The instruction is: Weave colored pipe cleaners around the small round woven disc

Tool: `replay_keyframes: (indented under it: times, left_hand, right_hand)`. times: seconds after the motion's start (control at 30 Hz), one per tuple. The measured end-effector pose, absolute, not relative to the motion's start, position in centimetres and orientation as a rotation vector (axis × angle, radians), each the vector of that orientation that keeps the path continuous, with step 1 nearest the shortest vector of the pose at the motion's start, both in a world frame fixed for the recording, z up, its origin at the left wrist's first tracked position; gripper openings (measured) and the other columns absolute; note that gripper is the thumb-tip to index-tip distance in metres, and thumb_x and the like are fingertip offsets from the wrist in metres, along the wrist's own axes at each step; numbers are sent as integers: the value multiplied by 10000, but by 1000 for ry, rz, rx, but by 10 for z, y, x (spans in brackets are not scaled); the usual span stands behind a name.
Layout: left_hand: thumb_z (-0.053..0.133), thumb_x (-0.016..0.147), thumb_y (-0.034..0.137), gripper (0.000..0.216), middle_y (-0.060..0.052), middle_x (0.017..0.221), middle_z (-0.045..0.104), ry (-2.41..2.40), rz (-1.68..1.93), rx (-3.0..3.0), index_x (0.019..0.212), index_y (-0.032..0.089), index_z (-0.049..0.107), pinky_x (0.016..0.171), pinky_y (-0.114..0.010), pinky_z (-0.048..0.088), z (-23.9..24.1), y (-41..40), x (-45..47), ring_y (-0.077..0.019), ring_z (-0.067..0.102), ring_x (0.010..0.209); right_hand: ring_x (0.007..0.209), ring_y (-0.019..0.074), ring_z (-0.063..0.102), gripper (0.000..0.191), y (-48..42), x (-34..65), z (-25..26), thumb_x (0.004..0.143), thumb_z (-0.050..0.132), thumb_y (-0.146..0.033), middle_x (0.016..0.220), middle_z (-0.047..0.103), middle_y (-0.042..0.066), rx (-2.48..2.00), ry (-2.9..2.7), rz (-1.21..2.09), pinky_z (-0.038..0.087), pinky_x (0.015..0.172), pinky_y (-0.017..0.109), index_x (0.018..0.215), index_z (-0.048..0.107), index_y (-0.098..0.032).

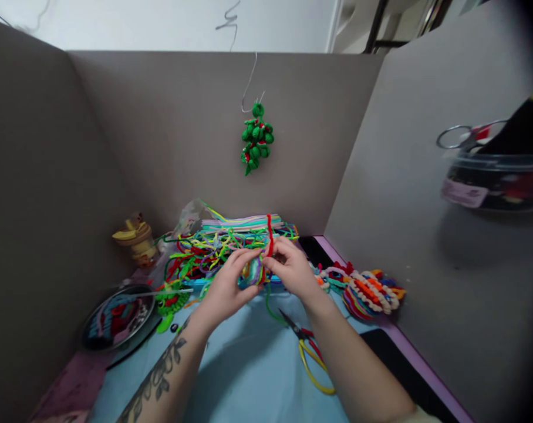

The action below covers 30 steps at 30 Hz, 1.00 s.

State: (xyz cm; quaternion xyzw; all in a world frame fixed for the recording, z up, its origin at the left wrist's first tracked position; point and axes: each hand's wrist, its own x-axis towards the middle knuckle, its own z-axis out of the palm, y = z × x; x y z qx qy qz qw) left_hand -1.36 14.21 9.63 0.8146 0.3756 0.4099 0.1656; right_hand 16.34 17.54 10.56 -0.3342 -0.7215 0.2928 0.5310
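Over the far end of the blue cloth, my left hand (230, 286) is closed around the edge of a small rainbow-striped pipe-cleaner piece (256, 271). My right hand (293, 269) pinches a red pipe cleaner (270, 229) at the top of that piece; its free end points up. The fingers hide where the red pipe cleaner meets the striped piece. A heap of loose coloured pipe cleaners (205, 249) lies just behind both hands. Below my right hand, scissors (308, 346) with yellow and red handles rest with their blades partly apart.
Grey panels (169, 117) enclose the table on three sides. A green pipe-cleaner ornament (256, 138) hangs from a wire at the back. Finished-looking striped pieces (372, 294) lie right, a round dish (119, 317) left. A clear tub (495, 182) with scissors is fixed on the right panel.
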Motion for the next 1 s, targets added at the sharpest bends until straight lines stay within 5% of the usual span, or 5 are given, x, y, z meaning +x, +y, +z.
replay_keyframes:
  times: [0.2, 0.3, 0.5, 0.83, 1.0]
  left_hand:
    - [693, 767, 299, 590, -101, 1312, 511, 1201, 1158, 2162, 1305, 243, 459, 984, -406, 436, 87, 147, -15, -263, 501, 1198]
    - [693, 761, 381, 649, -128, 1343, 495, 1272, 1145, 1989, 1332, 217, 432, 893, -383, 491, 83, 150, -16, -282, 528, 1176]
    - [697, 759, 373, 690, -117, 1334, 514, 1182, 1127, 1914, 1373, 231, 415, 907, -374, 479, 83, 152, -19, -265, 557, 1136]
    - [695, 754, 314, 554, -92, 1207, 532, 1206, 1199, 2007, 1281, 268, 533, 880, -378, 489, 88, 150, -16, -252, 529, 1122]
    - [697, 749, 308, 586, -105, 1213, 500, 1371, 1262, 2011, 1304, 253, 517, 882, -371, 484, 92, 147, -11, -260, 502, 1145]
  right_hand:
    - [836, 172, 560, 79, 175, 157, 103, 804, 619, -258, 878, 563, 29, -821, -1668, 696, 444, 700, 283, 758, 590, -200]
    - [1061, 210, 550, 102, 175, 159, 102, 807, 614, -264, 1096, 556, 77, -784, -1687, 755, 464, 819, 319, 889, 634, -207]
    - [1250, 229, 460, 96, 174, 166, 106, 745, 660, -170, 1269, 505, 75, -746, -1901, 863, 339, 1061, 402, 834, 650, -206]
    - [1211, 242, 470, 48, 164, 154, 109, 755, 625, -151, 1234, 491, 84, -736, -1799, 781, 368, 1029, 414, 744, 618, -197]
    - [946, 200, 567, 83, 171, 141, 95, 733, 631, -246, 1041, 531, 60, -822, -1517, 922, 478, 814, 330, 716, 569, -193]
